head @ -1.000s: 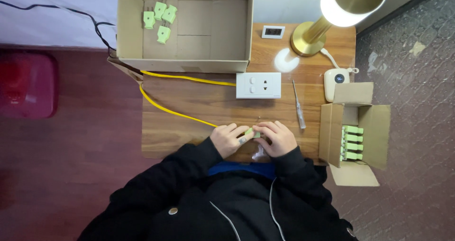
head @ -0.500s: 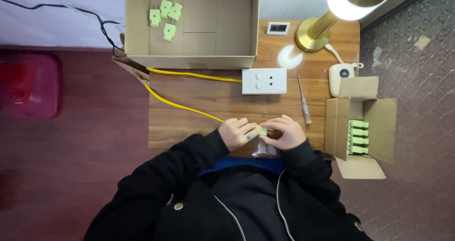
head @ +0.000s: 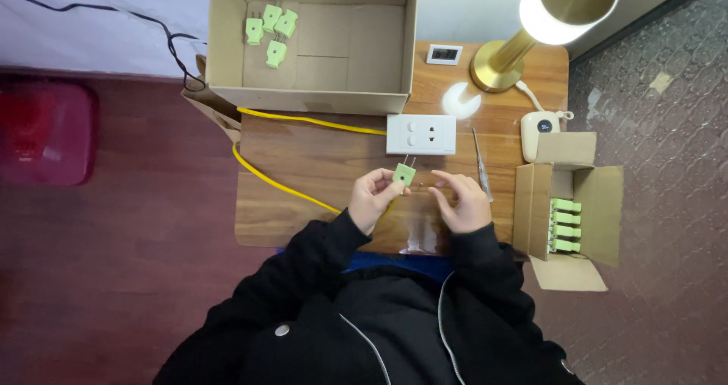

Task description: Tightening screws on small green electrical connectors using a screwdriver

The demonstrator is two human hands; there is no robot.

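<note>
A red bin (head: 45,131) sits on the dark floor left of the wooden counter (head: 318,158). Near the front edge, the left hand (head: 371,199) pinches a green plug (head: 404,174) below the white socket plate (head: 421,134); the right hand (head: 462,201) is loosely curled, empty.

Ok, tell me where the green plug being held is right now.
In the head view, the green plug is pinched in the left hand over the middle of the wooden table, prongs pointing up toward the white socket plate just above it.
</note>
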